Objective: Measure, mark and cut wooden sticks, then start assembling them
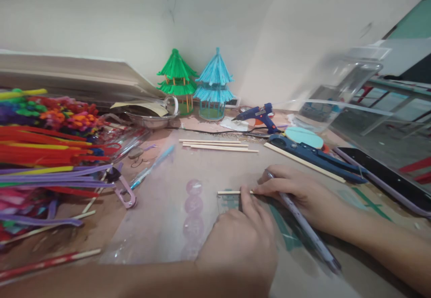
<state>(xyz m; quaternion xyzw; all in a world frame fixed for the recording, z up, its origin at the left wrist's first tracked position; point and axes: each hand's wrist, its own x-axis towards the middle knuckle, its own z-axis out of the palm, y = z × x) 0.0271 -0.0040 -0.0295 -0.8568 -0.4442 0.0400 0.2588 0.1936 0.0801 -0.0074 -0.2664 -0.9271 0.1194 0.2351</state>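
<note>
A short pale wooden stick [229,192] lies on the clear sheet at the centre, over a green printed pattern. My left hand [240,237] presses the stick down with its index fingertip, the other fingers curled. My right hand [296,190] rests at the stick's right end, its fingertips touching it, and a grey pen [299,219] is tucked between its fingers, slanting toward the lower right. Several longer wooden sticks [218,145] lie behind my hands. Another flat pale strip [303,162] lies beside the blue-handled cutter [313,154].
Colourful pipe cleaners [50,150] heap up at the left, with pink-handled nippers [124,190] by them. A blue pen [153,168] lies nearby. Green [177,76] and blue [215,82] pagoda models, a glue gun [259,115] and a glass bowl [151,119] stand behind; a phone [384,181] lies right.
</note>
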